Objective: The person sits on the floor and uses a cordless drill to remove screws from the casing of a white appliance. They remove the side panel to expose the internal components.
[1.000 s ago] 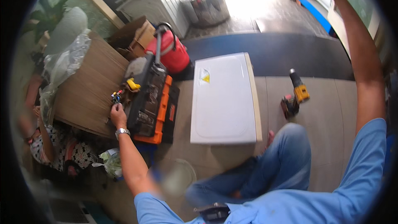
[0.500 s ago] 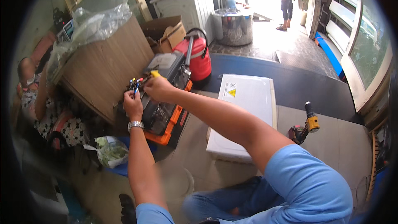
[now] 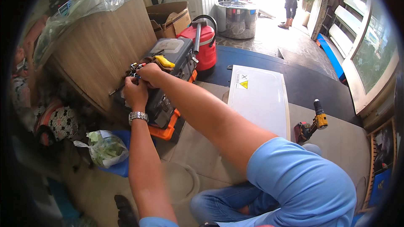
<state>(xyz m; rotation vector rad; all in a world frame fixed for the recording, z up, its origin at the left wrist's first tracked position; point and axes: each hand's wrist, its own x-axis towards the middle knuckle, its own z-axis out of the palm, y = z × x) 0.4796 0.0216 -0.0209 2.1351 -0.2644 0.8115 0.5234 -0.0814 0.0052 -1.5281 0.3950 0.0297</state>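
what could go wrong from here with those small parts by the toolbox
The small parts are bunched at the fingers of the left hand, with the right hand close against it, so one might slip and drop beside the toolbox. The right wrist is near the yellow piece and could nudge it. The drill sits close to the knee; shifting might bump it.
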